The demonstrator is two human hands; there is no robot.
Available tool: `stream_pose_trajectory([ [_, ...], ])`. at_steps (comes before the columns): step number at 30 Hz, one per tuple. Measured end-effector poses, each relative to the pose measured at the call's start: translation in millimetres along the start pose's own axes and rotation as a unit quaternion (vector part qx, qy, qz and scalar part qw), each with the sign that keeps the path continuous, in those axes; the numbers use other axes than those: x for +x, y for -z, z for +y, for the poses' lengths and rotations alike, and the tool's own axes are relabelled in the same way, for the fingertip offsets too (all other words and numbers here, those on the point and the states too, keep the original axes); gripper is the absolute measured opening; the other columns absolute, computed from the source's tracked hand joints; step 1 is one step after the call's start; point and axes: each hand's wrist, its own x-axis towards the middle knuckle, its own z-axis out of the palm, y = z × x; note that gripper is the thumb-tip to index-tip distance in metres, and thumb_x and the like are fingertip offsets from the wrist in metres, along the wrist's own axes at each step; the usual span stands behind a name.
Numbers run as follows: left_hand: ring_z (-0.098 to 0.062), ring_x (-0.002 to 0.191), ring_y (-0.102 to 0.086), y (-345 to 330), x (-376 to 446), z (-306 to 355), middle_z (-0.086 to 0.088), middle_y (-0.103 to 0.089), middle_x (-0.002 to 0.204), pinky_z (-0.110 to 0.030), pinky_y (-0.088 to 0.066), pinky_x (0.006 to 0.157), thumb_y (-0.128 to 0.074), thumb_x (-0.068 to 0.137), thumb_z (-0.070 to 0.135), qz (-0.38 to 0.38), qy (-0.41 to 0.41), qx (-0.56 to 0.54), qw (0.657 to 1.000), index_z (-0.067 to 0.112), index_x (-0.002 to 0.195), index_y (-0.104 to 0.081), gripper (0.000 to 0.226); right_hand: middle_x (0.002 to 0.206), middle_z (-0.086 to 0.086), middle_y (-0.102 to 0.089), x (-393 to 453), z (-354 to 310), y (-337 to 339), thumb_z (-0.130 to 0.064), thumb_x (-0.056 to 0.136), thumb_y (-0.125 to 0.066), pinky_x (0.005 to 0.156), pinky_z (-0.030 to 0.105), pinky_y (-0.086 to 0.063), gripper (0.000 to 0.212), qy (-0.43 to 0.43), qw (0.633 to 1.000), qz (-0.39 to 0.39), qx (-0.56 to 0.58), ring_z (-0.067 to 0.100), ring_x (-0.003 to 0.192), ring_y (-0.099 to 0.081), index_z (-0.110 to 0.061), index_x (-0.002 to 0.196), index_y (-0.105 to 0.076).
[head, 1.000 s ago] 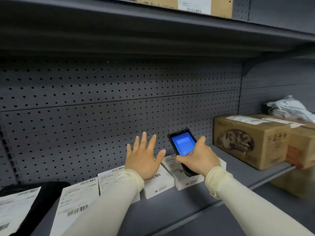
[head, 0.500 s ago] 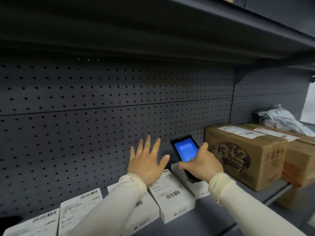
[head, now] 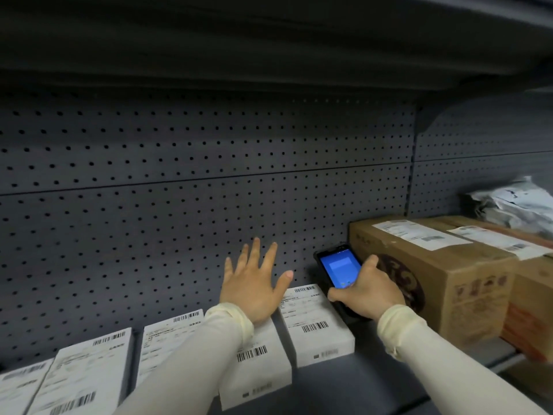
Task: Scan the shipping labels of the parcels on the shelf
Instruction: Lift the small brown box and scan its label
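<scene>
The right hand (head: 366,290) has its fingers curled round the handheld scanner (head: 339,269), thumb by the blue screen. Just left, the left hand (head: 254,284) hovers, fingers spread, above the white parcels (head: 317,322). Scanning seems mid-row; next, probably, aim at the brown box's label (head: 419,233) beyond the right hand.

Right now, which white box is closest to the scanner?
The rightmost white box, right beside the handheld scanner in the right hand; the other white boxes lie farther left.
</scene>
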Motion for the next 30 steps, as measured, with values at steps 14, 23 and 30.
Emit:
stream_pose_trajectory([
  [14, -0.018, 0.147, 0.012, -0.4, 6.0, 13.8, 0.001, 0.016, 0.159, -0.048, 0.006, 0.119, -0.013, 0.092, 0.063, 0.019, 0.025, 0.007, 0.999, 0.032, 0.150, 0.008, 0.069, 0.118, 0.010, -0.060, 25.5, 28.2, -13.0, -0.046, 0.069, -0.078, 0.080, 0.032, -0.048, 0.085, -0.003, 0.996, -0.027, -0.083, 0.028, 0.107, -0.061, -0.004, 0.126, -0.030],
  [23, -0.020, 0.148, 0.009, 3.8, 3.8, 8.3, 0.001, 0.014, 0.160, -0.048, 0.003, 0.119, 0.005, 0.076, 0.073, 0.049, 0.023, 0.015, 0.998, 0.034, 0.149, 0.008, 0.083, 0.116, 0.008, -0.060, 27.5, 31.1, -22.3, -0.045, 0.069, -0.078, 0.081, 0.031, -0.051, 0.086, -0.017, 0.995, -0.060, -0.073, 0.026, 0.104, -0.062, -0.004, 0.127, -0.030],
  [30, -0.022, 0.148, 0.010, 8.7, -0.9, -5.9, 0.001, 0.015, 0.160, -0.049, 0.003, 0.119, 0.009, 0.070, 0.073, 0.059, 0.036, 0.020, 0.997, 0.034, 0.149, 0.008, 0.089, 0.118, 0.008, -0.061, 26.2, 29.8, -34.9, -0.044, 0.070, -0.077, 0.085, 0.031, -0.053, 0.095, -0.020, 0.996, -0.080, -0.045, 0.024, 0.105, -0.062, 0.000, 0.135, -0.025],
])
